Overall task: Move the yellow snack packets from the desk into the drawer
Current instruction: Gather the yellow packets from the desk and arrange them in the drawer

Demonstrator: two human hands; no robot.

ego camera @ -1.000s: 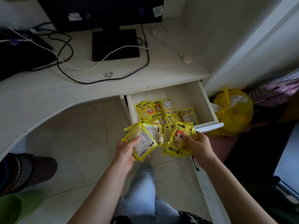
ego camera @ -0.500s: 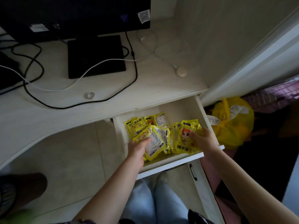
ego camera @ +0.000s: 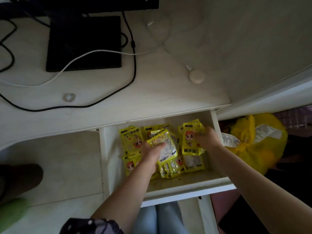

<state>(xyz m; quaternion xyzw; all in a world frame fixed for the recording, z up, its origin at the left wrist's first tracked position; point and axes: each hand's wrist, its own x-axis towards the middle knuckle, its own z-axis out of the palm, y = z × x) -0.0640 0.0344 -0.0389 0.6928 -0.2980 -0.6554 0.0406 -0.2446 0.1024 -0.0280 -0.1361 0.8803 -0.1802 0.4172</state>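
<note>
Both hands down inside the open drawer, low on the right side of the white table. Left hand on a yellow snack packet, thumb on top and fingers pinching it, a few more packets fanned out under it. Right hand gripping another packet with a cartoon face, fingers curled round its right edge. Both bunches low over the pile, touching it or very near; hard to tell which. Not let go yet.

Lots more yellow packets lying flat on the drawer floor already, in a messy heap from the left wall to near the right wall.

No yellow packets seen on the table top. Only a black monitor stand, a black cable, a white cable, a small round cream thing and a tiny clear thing up there.

Looks like nearly the end of the job. Left to do: open the fingers, drop these last packets, pull both hands out. Maybe push the drawer shut too, though not asked for.

Yellow plastic bag on the floor by the drawer, not part of the job.
</note>
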